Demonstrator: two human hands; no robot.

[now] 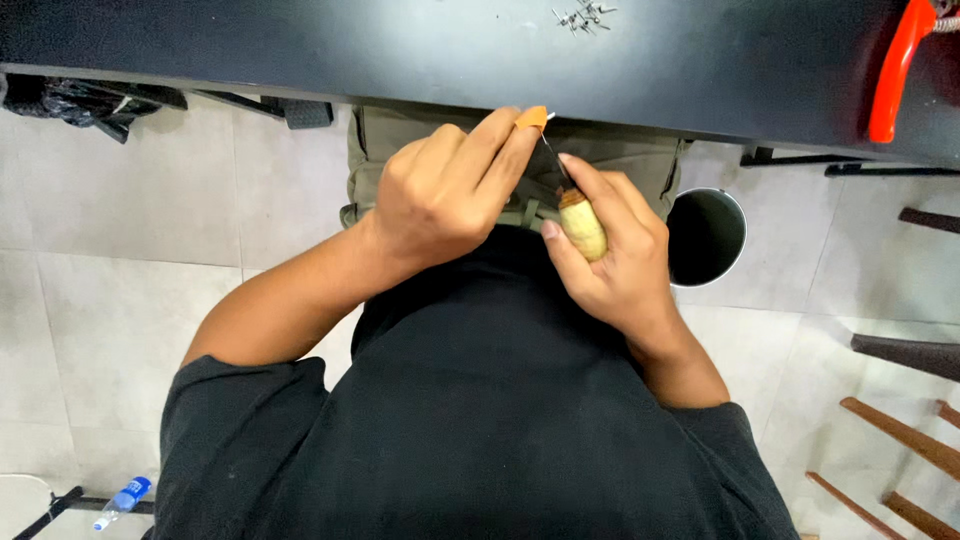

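My left hand hides most of the thin metal shaft; the small metal bits on the counter are too tiny to identify; the orange handle runs off-frame

Single head-worn view, straight down and close over the lap, just below the black table edge (no second view).

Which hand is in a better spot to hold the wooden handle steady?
Probably the right hand: it already wraps the wooden handle. The left hand pinches something small and orange at the tool's thin metal end.
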